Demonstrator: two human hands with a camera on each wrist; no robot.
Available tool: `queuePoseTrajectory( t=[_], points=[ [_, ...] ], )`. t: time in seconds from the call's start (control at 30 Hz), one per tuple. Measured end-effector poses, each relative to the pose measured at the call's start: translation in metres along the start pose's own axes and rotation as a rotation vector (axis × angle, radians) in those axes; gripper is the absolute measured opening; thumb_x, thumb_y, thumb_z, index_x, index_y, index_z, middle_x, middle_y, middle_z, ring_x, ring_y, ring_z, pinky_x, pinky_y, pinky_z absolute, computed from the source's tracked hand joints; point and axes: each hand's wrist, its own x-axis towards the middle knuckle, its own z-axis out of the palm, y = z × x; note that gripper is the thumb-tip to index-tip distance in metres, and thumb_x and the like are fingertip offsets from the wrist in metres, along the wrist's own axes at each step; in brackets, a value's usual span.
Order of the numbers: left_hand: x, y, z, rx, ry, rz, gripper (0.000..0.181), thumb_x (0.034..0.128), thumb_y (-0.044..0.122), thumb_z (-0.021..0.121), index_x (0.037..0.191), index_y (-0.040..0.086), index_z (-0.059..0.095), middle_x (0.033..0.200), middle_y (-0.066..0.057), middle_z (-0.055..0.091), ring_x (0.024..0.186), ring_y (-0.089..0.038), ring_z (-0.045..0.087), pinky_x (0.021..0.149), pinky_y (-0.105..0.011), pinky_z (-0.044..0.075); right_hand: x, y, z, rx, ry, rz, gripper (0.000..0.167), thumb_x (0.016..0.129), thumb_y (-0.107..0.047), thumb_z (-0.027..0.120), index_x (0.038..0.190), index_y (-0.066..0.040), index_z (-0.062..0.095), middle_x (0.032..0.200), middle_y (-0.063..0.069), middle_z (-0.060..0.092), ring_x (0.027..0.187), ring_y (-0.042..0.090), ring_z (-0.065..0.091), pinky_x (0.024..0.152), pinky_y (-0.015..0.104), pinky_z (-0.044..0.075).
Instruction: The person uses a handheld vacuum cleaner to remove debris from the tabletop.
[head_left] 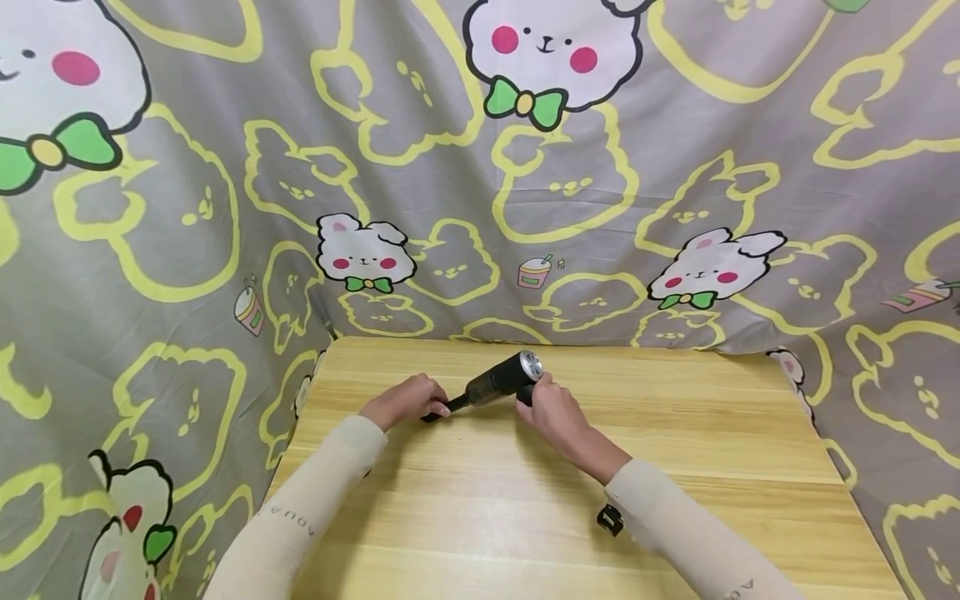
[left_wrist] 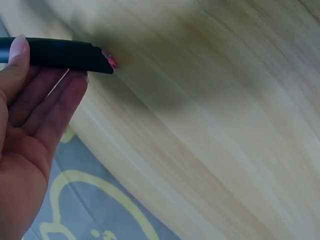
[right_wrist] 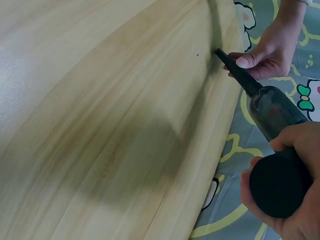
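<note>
A black handheld vacuum cleaner [head_left: 495, 382] with a silver vented end is held tilted above the wooden table, its narrow nozzle pointing left and down. My right hand [head_left: 555, 412] grips its handle; the round black handle end [right_wrist: 280, 186] faces the right wrist camera. My left hand [head_left: 411, 398] pinches the black nozzle [left_wrist: 65, 54] between thumb and fingers near the tip. Some pink bits [left_wrist: 111, 61] show at the nozzle's mouth. In the right wrist view, the smoky see-through dust cup [right_wrist: 274, 110] sits between nozzle and body.
The wood-grain table [head_left: 480, 517] lies beneath both hands. Tiny dark specks [right_wrist: 197, 54] dot its surface near the nozzle. A grey curtain [head_left: 450, 192] with cartoon prints hangs behind and at both sides. A small black device [head_left: 610, 520] shows by the right sleeve.
</note>
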Motion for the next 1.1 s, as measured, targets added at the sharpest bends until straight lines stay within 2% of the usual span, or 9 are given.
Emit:
queuePoseTrajectory(
  t=[0.13,0.27,0.57,0.77,0.93,1.1],
  points=[
    [-0.002,0.003,0.003,-0.021,-0.007,0.026,0.019,0.1006,0.023,0.069,0.094,0.010,0.081,0.086,-0.003,0.078,0.064,-0.001,0.056,0.065,-0.020,0.051,0.001,0.006,-0.001,0.041,-0.051,0.018,0.051,0.096,-0.030,0.071,0.109,0.017,0.055,0.069,0.015,0.061,0.049,0.018,0.055,0.040,0.026,0.042],
    [0.000,0.005,0.009,-0.043,-0.015,0.042,0.020,0.1008,0.024,0.068,0.095,0.010,0.082,0.087,-0.003,0.079,0.064,0.000,0.056,0.064,-0.019,0.050,0.001,0.015,-0.002,0.043,-0.086,0.022,0.051,0.096,-0.030,0.070,0.111,0.017,0.055,0.070,0.014,0.061,0.051,0.017,0.055,0.042,0.026,0.042],
    [0.005,0.009,0.014,-0.047,0.007,0.051,0.019,0.0990,0.027,0.071,0.094,0.011,0.081,0.085,0.001,0.078,0.064,-0.001,0.060,0.065,-0.018,0.052,0.001,0.027,-0.011,-0.052,-0.038,-0.097,0.047,0.095,-0.032,0.071,0.105,0.009,0.053,0.070,0.014,0.060,0.053,0.021,0.057,0.045,0.032,0.048],
    [0.008,0.017,0.014,-0.019,0.033,0.035,0.018,0.0979,0.026,0.073,0.094,0.010,0.079,0.084,0.000,0.076,0.062,-0.001,0.055,0.064,-0.019,0.050,0.003,0.035,-0.017,-0.108,-0.019,-0.142,0.056,0.094,-0.036,0.074,0.113,0.012,0.052,0.078,0.018,0.066,0.060,0.029,0.066,0.050,0.038,0.054],
    [0.013,0.024,0.015,-0.001,0.039,0.047,0.018,0.0977,0.027,0.073,0.092,0.011,0.078,0.082,0.001,0.075,0.061,0.001,0.053,0.063,-0.019,0.050,0.001,0.043,-0.018,-0.121,-0.008,-0.147,0.057,0.094,-0.038,0.075,0.113,0.011,0.051,0.081,0.019,0.068,0.064,0.032,0.069,0.052,0.041,0.055],
    [0.020,0.029,0.018,0.005,0.041,0.078,0.019,0.0986,0.026,0.072,0.091,0.010,0.078,0.080,-0.001,0.075,0.058,0.001,0.051,0.062,-0.018,0.050,-0.002,0.051,-0.021,-0.113,-0.006,-0.128,0.058,0.093,-0.037,0.076,0.113,0.012,0.052,0.077,0.019,0.067,0.060,0.028,0.066,0.049,0.038,0.053]
  ],
)
